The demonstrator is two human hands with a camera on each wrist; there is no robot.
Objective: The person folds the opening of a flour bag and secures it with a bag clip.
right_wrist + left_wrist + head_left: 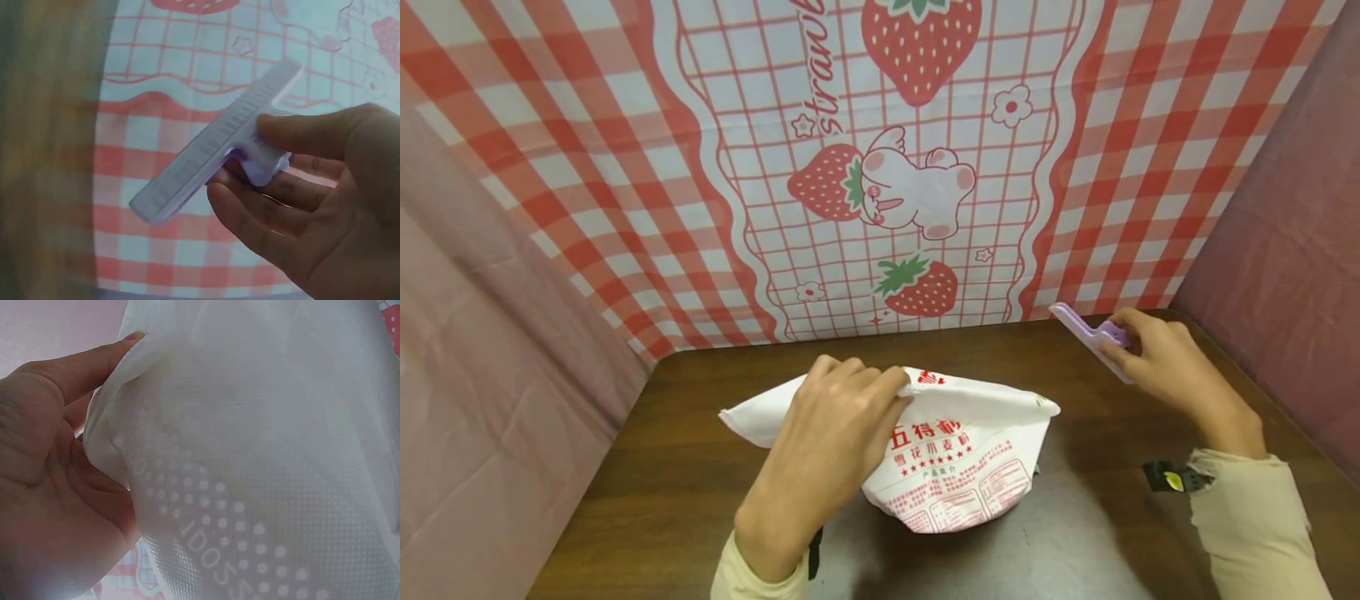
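Observation:
A white flour bag [955,467] with red printing stands mid-table in the head view, its top folded over. My left hand [842,425] grips the folded top edge. In the left wrist view, the thumb and fingers [94,369] pinch the white, dotted material of the bag [262,487]. Off to the right and apart from the bag, my right hand [1172,367] holds a light purple bag clip [1093,342] by its handle. The right wrist view shows the thumb on the handle of the clip [219,144], with fingers behind it and the long bar slanting outward.
The dark brown wooden table [647,467] runs back to a red-and-white checked cloth [625,192] with strawberry prints. Pink curtains [1277,192] hang at both sides. A black strap [1168,477] with a yellow mark sits at the right wrist.

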